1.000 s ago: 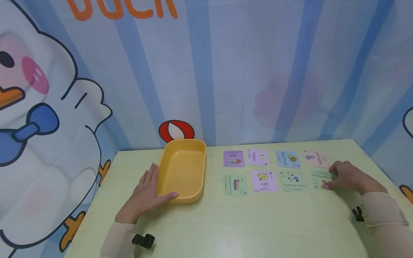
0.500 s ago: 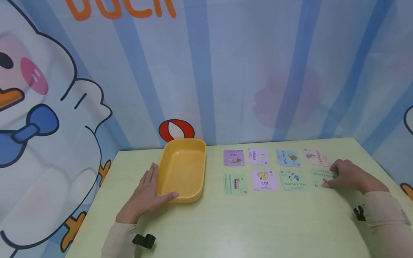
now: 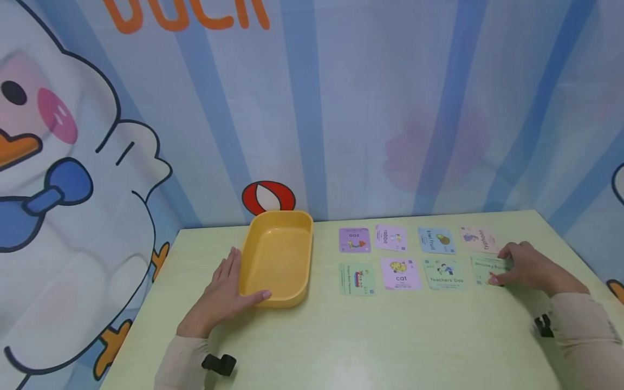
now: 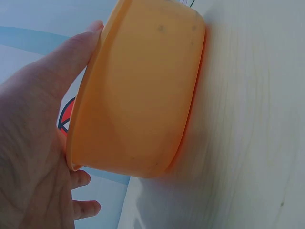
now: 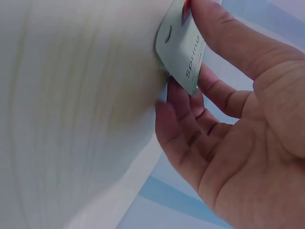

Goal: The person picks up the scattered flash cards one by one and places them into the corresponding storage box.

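Seemingly at the grasping step, the right hand (image 3: 533, 271) pinches the rightmost pale-green square paper card (image 3: 484, 266); the left hand (image 3: 214, 298), fingers straight, touches the yellow oblong plastic tray (image 3: 278, 254); next needs steady pinching

hands, right one (image 3: 533, 270) | shifted slightly rightward | green card (image 3: 485, 265) shows slightly more

Striped blue backdrop (image 3: 351, 108) at far edge of pale table (image 3: 370, 341); printed thereon: white duck (image 3: 88, 260) at left, orange lettering (image 3: 219, 23), red-and-white ball (image 3: 268, 197).
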Motion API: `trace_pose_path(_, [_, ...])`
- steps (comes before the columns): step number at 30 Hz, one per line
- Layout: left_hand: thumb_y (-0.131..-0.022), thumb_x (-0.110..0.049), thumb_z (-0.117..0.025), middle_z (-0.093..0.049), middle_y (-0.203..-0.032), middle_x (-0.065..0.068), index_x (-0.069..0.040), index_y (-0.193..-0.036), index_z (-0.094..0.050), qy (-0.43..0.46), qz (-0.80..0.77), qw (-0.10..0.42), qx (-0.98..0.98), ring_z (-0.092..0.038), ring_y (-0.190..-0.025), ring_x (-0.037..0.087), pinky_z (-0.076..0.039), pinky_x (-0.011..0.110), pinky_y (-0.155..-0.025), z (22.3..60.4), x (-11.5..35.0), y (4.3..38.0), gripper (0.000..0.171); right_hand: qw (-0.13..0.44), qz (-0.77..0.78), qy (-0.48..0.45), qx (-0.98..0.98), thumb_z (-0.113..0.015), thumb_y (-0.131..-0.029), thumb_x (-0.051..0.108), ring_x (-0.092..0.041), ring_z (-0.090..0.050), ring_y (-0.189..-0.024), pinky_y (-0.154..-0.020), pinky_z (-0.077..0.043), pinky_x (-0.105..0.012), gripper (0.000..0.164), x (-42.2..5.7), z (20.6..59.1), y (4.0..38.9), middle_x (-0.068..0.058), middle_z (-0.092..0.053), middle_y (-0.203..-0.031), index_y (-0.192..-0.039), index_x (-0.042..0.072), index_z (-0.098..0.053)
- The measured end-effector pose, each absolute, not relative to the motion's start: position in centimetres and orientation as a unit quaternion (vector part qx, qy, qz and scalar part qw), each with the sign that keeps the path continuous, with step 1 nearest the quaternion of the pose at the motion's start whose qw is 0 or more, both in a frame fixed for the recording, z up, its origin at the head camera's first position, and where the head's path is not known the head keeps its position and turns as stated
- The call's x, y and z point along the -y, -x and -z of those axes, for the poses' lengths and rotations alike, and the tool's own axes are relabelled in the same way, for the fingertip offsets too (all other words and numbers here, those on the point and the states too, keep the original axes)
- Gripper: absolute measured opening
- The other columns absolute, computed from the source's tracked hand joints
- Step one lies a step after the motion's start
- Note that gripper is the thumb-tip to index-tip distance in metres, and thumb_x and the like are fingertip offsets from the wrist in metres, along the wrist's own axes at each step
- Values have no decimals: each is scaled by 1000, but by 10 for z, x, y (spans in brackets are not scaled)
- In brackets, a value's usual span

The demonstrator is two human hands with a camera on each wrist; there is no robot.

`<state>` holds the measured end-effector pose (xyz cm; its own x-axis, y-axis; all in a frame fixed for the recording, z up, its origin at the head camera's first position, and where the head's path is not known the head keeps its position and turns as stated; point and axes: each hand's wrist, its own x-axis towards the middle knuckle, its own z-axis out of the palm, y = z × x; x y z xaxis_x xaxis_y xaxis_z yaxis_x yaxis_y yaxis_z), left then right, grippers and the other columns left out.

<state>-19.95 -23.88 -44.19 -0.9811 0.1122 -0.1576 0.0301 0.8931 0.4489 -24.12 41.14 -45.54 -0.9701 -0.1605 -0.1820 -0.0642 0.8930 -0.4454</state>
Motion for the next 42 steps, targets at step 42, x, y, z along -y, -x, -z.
trace_pose_path(42, [-79, -82, -61, 7, -171, 15, -7, -162, 8, -36, -232, 90, -968, 0, -154, 46, -16, 72, -117, 445, 239, 200, 132, 134, 321, 76, -935, -77, -91, 26, -42, -56, -111, -75, -52, -39, 66, -425, 457, 236, -30, -55, -130, -140, -6, -48])
